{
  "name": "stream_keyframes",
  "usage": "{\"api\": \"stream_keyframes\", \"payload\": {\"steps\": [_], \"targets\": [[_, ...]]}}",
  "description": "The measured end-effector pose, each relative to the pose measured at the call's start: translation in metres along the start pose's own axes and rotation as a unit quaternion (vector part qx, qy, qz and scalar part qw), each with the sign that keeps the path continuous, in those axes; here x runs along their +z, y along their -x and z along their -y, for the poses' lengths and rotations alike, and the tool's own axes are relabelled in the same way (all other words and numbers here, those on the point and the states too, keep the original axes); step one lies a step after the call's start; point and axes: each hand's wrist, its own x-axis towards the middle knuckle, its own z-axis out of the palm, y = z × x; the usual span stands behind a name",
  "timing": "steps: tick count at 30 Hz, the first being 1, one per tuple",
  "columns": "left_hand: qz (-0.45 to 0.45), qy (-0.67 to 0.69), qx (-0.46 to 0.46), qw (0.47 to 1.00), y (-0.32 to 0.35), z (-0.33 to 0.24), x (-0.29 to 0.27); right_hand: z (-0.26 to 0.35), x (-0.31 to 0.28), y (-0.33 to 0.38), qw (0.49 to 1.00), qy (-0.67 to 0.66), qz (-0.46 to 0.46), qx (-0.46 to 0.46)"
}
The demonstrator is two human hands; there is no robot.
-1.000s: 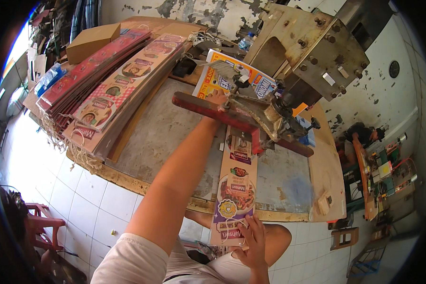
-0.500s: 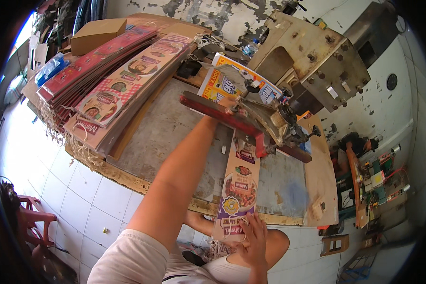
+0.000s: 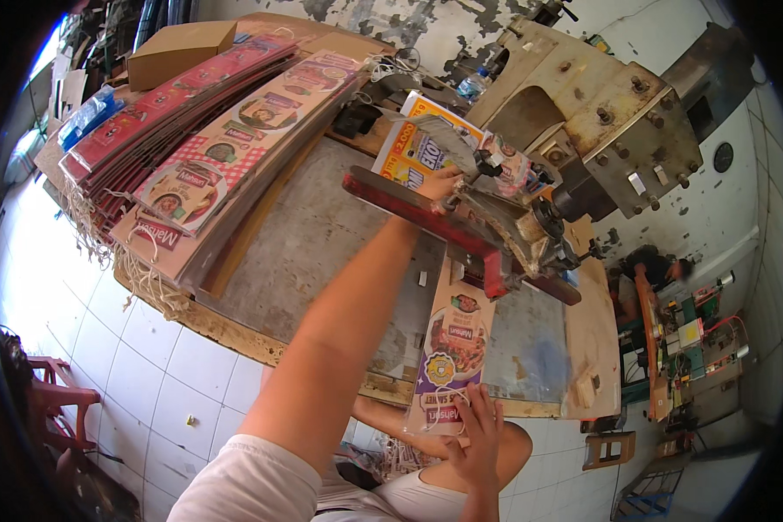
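A long printed cardboard strip [image 3: 458,335] with food pictures lies lengthwise under the red bar [image 3: 426,216] of a press. Its near end, with a white string loop [image 3: 445,402], overhangs the table's front edge. My right hand [image 3: 475,435] rests at that end, fingers stretched out over the strip's right edge and thumb apart. Reaching across the table, my left hand [image 3: 442,184] is just beyond the red bar, beside the metal clamp arm [image 3: 505,217]; its fingers are partly hidden. Past the bar, a food-printed piece [image 3: 515,167] covers part of an orange and blue printed sheet [image 3: 409,150].
To the left lie stacks of red cards [image 3: 161,117] and beige printed cards [image 3: 235,130] with strings hanging off the edge. A brown box [image 3: 181,54] stands behind them. The heavy press body [image 3: 596,113] rises at the back right. A person [image 3: 657,265] is at the far right.
The strip has slid away from me under the bar, and a food-printed part now shows beyond it. My right hand's fingers have shifted toward the strip's edge. The whole view has shifted slightly.
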Motion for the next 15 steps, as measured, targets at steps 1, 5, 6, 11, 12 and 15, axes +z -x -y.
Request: {"api": "stream_keyframes", "payload": {"steps": [1, 5, 6, 11, 12, 15], "targets": [[-0.020, -0.010, -0.018, 1.000, 0.002, -0.004, 0.015, -0.002, -0.001, 0.001, 1.000, 0.008, -0.001, 0.008], [-0.032, -0.020, -0.043, 0.998, 0.004, -0.014, 0.031, -0.004, -0.003, -0.002, 1.000, 0.008, 0.000, 0.016], [-0.030, -0.022, -0.033, 0.999, 0.001, -0.013, 0.026, -0.003, -0.002, -0.004, 1.000, 0.004, -0.001, 0.013], [-0.007, -0.014, 0.084, 0.996, -0.014, 0.012, 0.019, -0.005, -0.001, -0.012, 1.000, 0.002, -0.003, 0.004], [-0.013, -0.049, 0.132, 0.990, -0.018, 0.018, 0.014, -0.006, 0.001, -0.015, 1.000, -0.001, -0.004, -0.002], [-0.039, -0.182, 0.220, 0.958, -0.026, 0.020, -0.011, -0.004, 0.006, -0.022, 1.000, -0.009, -0.002, -0.022]]}}
